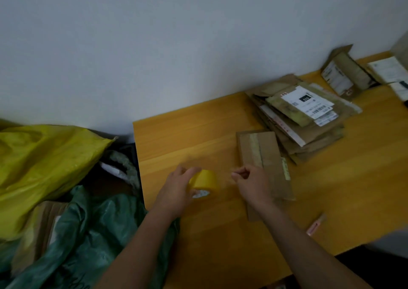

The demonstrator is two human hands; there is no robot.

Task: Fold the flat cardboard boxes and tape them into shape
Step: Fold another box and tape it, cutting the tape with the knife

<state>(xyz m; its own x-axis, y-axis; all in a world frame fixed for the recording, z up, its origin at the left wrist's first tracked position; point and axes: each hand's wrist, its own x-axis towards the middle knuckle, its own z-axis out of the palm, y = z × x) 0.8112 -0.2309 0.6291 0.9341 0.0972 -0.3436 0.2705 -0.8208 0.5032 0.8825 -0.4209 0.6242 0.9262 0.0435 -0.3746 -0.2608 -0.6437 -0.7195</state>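
The fingers (239,174) of the right hand (251,184) are pressed together at thumb and forefinger, as if pinching the loose end of tape; the strip itself is too faint to make out. At nine o'clock from them, close by, the fingers (187,171) of the left hand (176,189) curl over a roll of yellow tape (204,180), gripping it against the tabletop (187,138).

Directly behind the right hand, from twelve round to three o'clock, lies one flattened cardboard box (265,156) with old tape down its middle. Its long axis runs from twelve to six o'clock, leaning slightly towards five, and the right wrist crosses its near end. The right hand is the nearer one to it, so the tape would likely be drawn rightwards, towards three o'clock, across the box.

At one o'clock, farther back, sits one stack of flattened boxes (304,116) bearing shipping labels; the number in it cannot be counted. Past that stands one partly opened box (344,72). At five o'clock lies one small pink object (315,224), perhaps a cutter. Off the tabletop at nine o'clock are one yellow bag (39,163) and one green bag (88,233).
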